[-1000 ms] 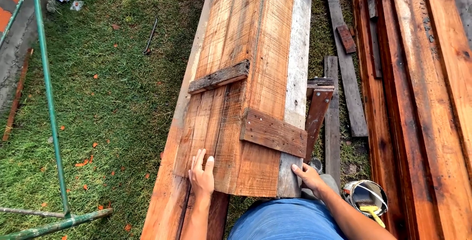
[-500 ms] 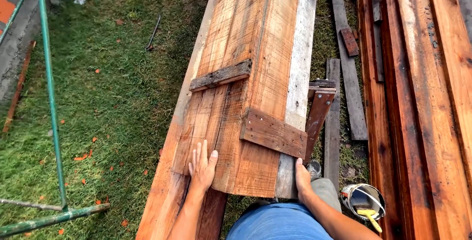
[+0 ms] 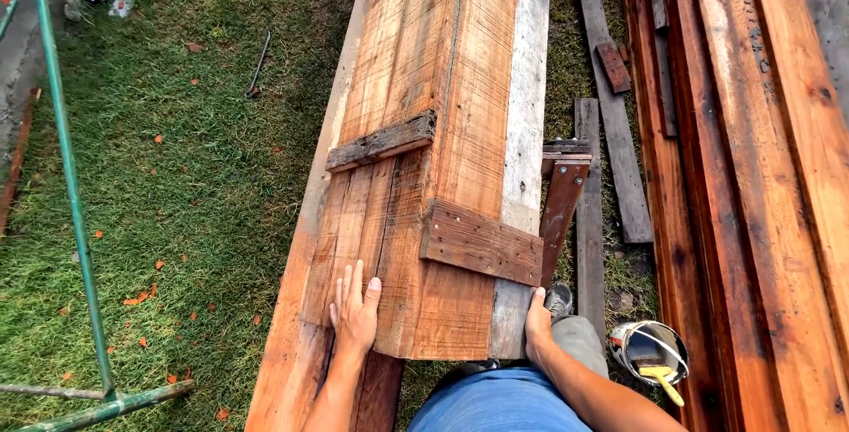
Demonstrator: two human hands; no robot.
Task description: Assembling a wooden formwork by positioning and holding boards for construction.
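A long panel of nailed wooden planks [image 3: 442, 131] with cross battens runs away from me, lying on top of other boards. My left hand [image 3: 355, 308] rests flat on its near left edge, fingers spread and pointing forward. My right hand [image 3: 536, 317] grips the near right corner of the panel, fingers wrapped around the pale outer plank. My blue-clad leg [image 3: 500, 401] shows just below the panel's end.
Grass [image 3: 177, 175] lies to the left with a green metal frame [image 3: 71, 202]. Long reddish planks [image 3: 743, 175] are stacked on the right. A metal can with a yellow-handled brush [image 3: 650, 352] stands by my foot. Loose boards [image 3: 610, 131] lie beside the panel.
My left hand has stayed flat on the panel's left side. My right hand has shifted from resting on the corner to clasping its edge, and the view has tilted slightly.
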